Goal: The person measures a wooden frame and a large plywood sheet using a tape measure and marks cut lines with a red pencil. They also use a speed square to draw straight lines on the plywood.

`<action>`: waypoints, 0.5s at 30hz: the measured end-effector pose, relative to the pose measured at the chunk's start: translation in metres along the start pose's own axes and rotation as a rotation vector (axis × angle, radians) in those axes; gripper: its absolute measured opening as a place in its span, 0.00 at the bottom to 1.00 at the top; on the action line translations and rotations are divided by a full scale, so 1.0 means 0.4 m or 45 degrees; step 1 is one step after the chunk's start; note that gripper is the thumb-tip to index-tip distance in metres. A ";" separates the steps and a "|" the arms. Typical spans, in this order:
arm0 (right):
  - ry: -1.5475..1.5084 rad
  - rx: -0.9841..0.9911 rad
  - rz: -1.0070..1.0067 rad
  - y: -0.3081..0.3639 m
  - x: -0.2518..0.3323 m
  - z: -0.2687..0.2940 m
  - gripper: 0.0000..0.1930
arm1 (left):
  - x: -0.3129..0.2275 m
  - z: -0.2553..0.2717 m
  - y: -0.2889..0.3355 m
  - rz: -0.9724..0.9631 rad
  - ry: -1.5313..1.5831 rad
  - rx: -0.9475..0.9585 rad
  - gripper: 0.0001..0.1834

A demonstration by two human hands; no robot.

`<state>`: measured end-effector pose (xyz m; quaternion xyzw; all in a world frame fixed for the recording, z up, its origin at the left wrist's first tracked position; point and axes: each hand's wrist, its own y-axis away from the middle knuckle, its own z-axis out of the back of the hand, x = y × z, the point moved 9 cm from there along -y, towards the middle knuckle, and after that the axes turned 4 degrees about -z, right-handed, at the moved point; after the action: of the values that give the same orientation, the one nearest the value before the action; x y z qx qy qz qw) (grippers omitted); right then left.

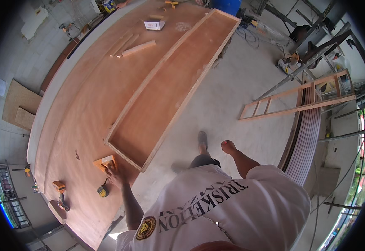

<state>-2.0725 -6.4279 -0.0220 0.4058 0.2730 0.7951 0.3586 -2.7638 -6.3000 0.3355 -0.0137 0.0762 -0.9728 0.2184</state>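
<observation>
My left hand (115,177) reaches over the plywood sheet (82,121), fingers stretched out and touching the near edge of a flat yellow-orange piece (98,163) with a pale patch on top; its exact kind is unclear. Just left of that hand lies a yellow-and-black tape measure (103,191). My right hand (228,147) is closed above the concrete floor, with a small red spot showing at its fingers; what it holds is too small to name. A long shallow wooden frame with a plywood bottom (165,102) rests beyond my left hand.
A yellow-and-black power tool (61,196) stands at the left. Wood strips (138,48) and a small white box (154,25) lie farther up the sheet. To the right are a slatted wooden frame (295,109), stacked ribbed panels (306,146) and a metal stand. Cables (249,35) cross the far floor.
</observation>
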 end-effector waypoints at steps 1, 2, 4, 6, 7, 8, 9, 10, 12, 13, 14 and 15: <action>0.015 0.001 0.008 0.019 0.029 0.011 0.17 | 0.000 -0.007 0.005 0.025 0.009 -0.003 0.39; 0.032 -0.014 -0.007 0.025 0.050 0.022 0.17 | 0.004 -0.012 0.011 0.054 0.025 0.008 0.39; 0.095 0.065 0.028 0.028 0.081 0.000 0.18 | 0.007 -0.007 0.023 0.047 0.024 -0.034 0.38; 0.245 0.152 0.099 0.016 0.102 -0.041 0.18 | 0.013 -0.002 0.029 0.043 0.044 -0.049 0.37; 0.365 0.207 0.167 0.010 0.114 -0.066 0.18 | 0.016 0.000 0.028 0.040 0.061 -0.050 0.37; 0.476 0.229 0.165 0.004 0.114 -0.085 0.16 | 0.026 0.000 0.026 0.075 0.070 -0.035 0.37; 0.379 0.214 0.234 0.000 0.134 -0.093 0.13 | 0.022 0.008 0.022 0.040 0.101 -0.064 0.37; 0.272 0.168 0.231 -0.003 0.144 -0.091 0.10 | 0.025 0.014 0.018 0.042 0.124 -0.077 0.37; 0.175 0.120 0.237 -0.003 0.171 -0.086 0.09 | 0.031 0.024 0.013 0.059 0.146 -0.084 0.37; 0.177 0.113 0.235 0.001 0.184 -0.083 0.09 | 0.030 0.026 0.010 0.061 0.146 -0.071 0.37; 0.179 0.107 0.232 0.006 0.200 -0.079 0.09 | 0.031 0.030 0.011 0.069 0.144 -0.067 0.37; 0.157 0.080 0.242 0.012 0.218 -0.068 0.08 | 0.030 0.032 0.012 0.069 0.134 -0.055 0.37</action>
<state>-2.1330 -6.3655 0.0066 0.3913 0.2794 0.8401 0.2511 -2.7718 -6.3111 0.3474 0.0349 0.1090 -0.9640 0.2401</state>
